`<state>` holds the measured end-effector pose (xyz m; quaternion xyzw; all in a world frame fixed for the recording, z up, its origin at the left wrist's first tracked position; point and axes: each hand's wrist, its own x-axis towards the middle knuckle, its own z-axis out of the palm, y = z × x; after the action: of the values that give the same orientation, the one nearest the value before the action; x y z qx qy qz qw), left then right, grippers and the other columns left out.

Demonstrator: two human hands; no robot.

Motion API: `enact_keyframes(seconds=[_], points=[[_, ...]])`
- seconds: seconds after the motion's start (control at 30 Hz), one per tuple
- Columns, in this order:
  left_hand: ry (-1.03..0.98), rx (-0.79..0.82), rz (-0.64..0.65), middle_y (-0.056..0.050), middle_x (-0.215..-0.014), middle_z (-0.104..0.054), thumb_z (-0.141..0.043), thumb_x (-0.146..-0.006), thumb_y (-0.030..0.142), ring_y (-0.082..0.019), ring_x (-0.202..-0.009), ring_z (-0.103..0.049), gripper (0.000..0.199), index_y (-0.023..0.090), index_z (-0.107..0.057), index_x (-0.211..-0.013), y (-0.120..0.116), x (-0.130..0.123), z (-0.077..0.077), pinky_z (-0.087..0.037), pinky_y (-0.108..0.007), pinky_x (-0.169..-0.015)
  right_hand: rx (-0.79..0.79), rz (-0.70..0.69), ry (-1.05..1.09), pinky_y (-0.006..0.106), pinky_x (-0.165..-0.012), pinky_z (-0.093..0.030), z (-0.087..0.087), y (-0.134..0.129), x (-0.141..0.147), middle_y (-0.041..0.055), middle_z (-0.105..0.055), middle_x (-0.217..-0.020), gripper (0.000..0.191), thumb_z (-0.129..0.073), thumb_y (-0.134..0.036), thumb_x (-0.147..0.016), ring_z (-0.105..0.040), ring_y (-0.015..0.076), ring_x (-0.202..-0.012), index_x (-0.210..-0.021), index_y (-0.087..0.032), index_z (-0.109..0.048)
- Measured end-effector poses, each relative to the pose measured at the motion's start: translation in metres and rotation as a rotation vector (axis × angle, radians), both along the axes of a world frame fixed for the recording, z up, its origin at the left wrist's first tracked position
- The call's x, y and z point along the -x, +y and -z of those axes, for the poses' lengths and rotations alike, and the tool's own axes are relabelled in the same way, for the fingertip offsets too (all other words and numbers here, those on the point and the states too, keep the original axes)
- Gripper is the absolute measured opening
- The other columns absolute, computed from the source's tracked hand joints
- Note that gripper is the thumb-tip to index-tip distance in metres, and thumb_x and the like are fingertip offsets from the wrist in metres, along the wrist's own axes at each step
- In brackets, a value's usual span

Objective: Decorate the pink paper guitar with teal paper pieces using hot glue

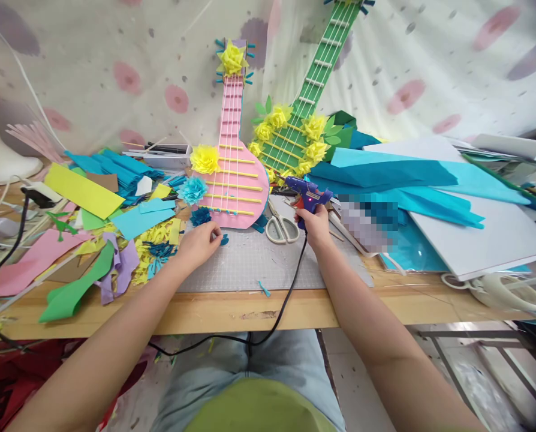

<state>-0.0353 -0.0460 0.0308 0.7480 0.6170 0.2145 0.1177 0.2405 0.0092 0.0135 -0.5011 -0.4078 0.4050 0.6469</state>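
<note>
My right hand [316, 225] is wrapped round a blue glue gun [310, 193], its nozzle pointing left and a small red light showing on its body. From its handle a black cord runs down over the table edge. My left hand [199, 243] is closed at the lower left of a pink paper lute [238, 186], fingers pinched by a small dark blue paper piece [224, 240]. On the lute's left side sit a yellow flower [205, 159], a light blue flower [192, 190] and a dark blue flower [200, 216]. White-handled scissors [282, 228] lie between my hands.
Behind stands a green paper lute [313, 90] with yellow flowers. Coloured paper scraps [86, 192] crowd the left side. Blue sheets [385, 171] and white board [484, 228] fill the right, near a white cup [506, 292]. A grey cutting mat [241, 270] lies in front.
</note>
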Motion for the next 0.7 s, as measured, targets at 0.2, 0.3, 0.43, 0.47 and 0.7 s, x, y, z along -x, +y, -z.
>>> enact_keyframes(seconds=[0.2, 0.3, 0.43, 0.47, 0.7], points=[[-0.299, -0.184, -0.127, 0.0, -0.077, -0.064, -0.057, -0.074, 0.022, -0.014, -0.064, -0.057, 0.013, 0.022, -0.053, -0.086, 0.007, -0.009, 0.006, -0.041, -0.026, -0.06, -0.042, -0.165, -0.003, 0.024, -0.048, -0.039, -0.008, -0.012, 0.01, -0.0003, -0.065, -0.074, 0.02, -0.063, -0.023, -0.054, -0.047, 0.0064, -0.048, -0.073, -0.017, -0.058], [-0.451, -0.259, -0.188, -0.001, -0.079, -0.064, -0.057, -0.073, 0.021, -0.013, -0.066, -0.059, 0.017, 0.021, -0.052, -0.09, 0.012, -0.017, 0.011, -0.045, -0.026, -0.061, -0.064, -0.276, -0.017, 0.023, -0.047, -0.037, -0.011, -0.017, 0.014, -0.0015, -0.062, -0.069, 0.021, -0.069, -0.029, -0.058, -0.045, 0.0058, -0.048, -0.073, -0.017, -0.06], [-0.604, -0.3, -0.192, -0.002, -0.083, -0.065, -0.057, -0.071, 0.019, -0.013, -0.069, -0.059, 0.02, 0.02, -0.052, -0.09, 0.014, -0.024, 0.017, -0.047, -0.024, -0.062, -0.042, -0.391, -0.073, 0.022, -0.044, -0.033, -0.011, -0.024, 0.022, -0.0047, -0.052, -0.053, 0.031, -0.074, -0.044, -0.061, -0.042, 0.0066, -0.044, -0.072, -0.018, -0.06], [-0.622, -0.3, -0.181, -0.002, -0.083, -0.064, -0.057, -0.07, 0.019, -0.012, -0.069, -0.059, 0.02, 0.02, -0.053, -0.09, 0.014, -0.024, 0.018, -0.047, -0.024, -0.062, -0.03, -0.41, -0.086, 0.022, -0.043, -0.033, -0.011, -0.026, 0.025, -0.0047, -0.051, -0.052, 0.033, -0.075, -0.046, -0.061, -0.041, 0.0067, -0.044, -0.072, -0.018, -0.06], [-0.653, -0.296, -0.152, -0.002, -0.078, -0.061, -0.057, -0.074, 0.026, -0.012, -0.064, -0.055, 0.009, 0.019, -0.06, -0.079, 0.01, -0.019, 0.03, -0.047, -0.026, -0.062, 0.026, -0.434, -0.127, 0.022, -0.039, -0.031, -0.006, -0.033, 0.044, -0.0052, -0.054, -0.054, 0.035, -0.078, -0.045, -0.055, -0.039, 0.0059, -0.041, -0.072, -0.02, -0.061]])
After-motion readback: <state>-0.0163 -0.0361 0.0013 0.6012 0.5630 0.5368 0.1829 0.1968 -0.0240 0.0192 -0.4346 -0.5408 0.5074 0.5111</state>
